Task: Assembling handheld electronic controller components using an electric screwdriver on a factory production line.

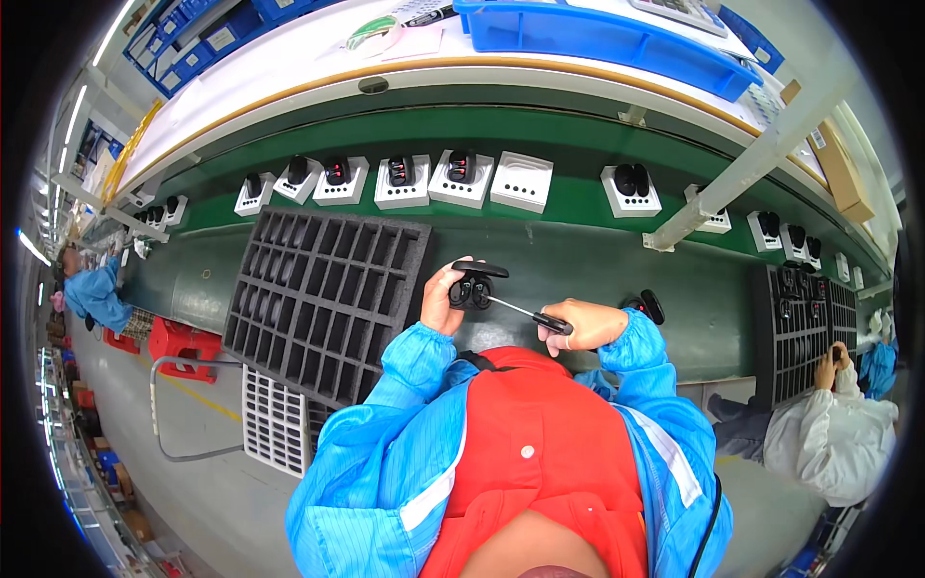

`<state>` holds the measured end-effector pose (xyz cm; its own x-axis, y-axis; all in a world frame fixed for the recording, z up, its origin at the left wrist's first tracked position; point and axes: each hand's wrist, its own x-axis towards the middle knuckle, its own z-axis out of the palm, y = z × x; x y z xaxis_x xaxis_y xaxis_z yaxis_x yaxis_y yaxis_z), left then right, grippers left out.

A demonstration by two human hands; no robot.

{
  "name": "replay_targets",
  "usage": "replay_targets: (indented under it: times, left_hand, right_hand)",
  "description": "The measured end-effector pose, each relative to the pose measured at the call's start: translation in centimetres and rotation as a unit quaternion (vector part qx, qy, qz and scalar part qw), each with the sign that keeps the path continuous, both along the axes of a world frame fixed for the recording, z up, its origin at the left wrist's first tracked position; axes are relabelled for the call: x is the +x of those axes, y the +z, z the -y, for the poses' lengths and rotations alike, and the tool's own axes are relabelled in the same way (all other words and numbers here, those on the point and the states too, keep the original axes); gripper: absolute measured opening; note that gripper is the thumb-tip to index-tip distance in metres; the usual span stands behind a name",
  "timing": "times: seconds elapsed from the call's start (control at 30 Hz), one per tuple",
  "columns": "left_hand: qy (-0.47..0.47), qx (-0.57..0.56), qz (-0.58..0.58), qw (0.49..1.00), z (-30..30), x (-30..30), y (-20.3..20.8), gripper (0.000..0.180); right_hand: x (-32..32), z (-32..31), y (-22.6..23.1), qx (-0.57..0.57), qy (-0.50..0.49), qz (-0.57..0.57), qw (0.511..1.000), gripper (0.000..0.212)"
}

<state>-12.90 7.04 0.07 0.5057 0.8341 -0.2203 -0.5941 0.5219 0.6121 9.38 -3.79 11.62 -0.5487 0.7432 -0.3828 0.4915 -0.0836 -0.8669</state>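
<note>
My left hand (440, 301) grips a black earbud case (470, 291) with its lid raised and dark earbuds seated inside. Closed around the black handle of a screwdriver-like tool (515, 307), my right hand (593, 326) points its thin metal shaft left. The shaft's tip reaches the case's inner right side; whether it touches an earbud is too small to tell. Beside my right wrist, a second black earbud case (651, 306) with a raised lid rests on the green bench (568, 260).
A grey foam tray (328, 299) with many compartments lies left, some holding dark cases. White charging stands (521, 183) line the bench's back, several bearing black cases. A pale post (732, 178) rises at right. Blue bins (597, 43) occupy the shelf above. A co-worker (829, 433) sits far right.
</note>
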Motion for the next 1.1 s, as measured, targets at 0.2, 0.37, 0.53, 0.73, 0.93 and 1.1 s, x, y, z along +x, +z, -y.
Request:
replay_targets:
  times: [0.2, 0.37, 0.53, 0.73, 0.93, 1.1]
  left_hand:
    - [0.034, -0.001, -0.023, 0.999, -0.4, -0.6, -1.2, 0.027]
    - [0.045, -0.033, -0.041, 0.998, -0.7, -0.8, -1.9, 0.020]
    - [-0.001, -0.077, -0.088, 0.993, 0.3, 1.8, -1.9, 0.016]
    - [-0.029, -0.062, -0.115, 0.991, 1.2, 2.7, -1.2, 0.024]
    - [-0.032, -0.105, -0.155, 0.982, -0.1, -0.9, 0.0, 0.036]
    - [0.013, -0.123, -0.186, 0.975, -0.1, -4.7, -2.0, 0.031]
  right_hand:
    - [0.2, -0.9, 0.3, -0.033, 0.011, -0.009, 0.999, 0.015]
    - [-0.4, -1.6, 0.6, 0.104, -0.107, 0.046, 0.988, 0.019]
    - [-3.2, -4.6, -1.4, 0.267, -0.221, 0.189, 0.919, 0.037]
    - [-2.8, -8.4, -3.5, 0.172, -0.152, 0.237, 0.944, 0.036]
    - [3.1, -15.5, -6.4, 0.143, -0.292, 0.241, 0.915, 0.038]
    - [6.0, -23.7, -9.7, 0.177, -0.443, 0.302, 0.825, 0.042]
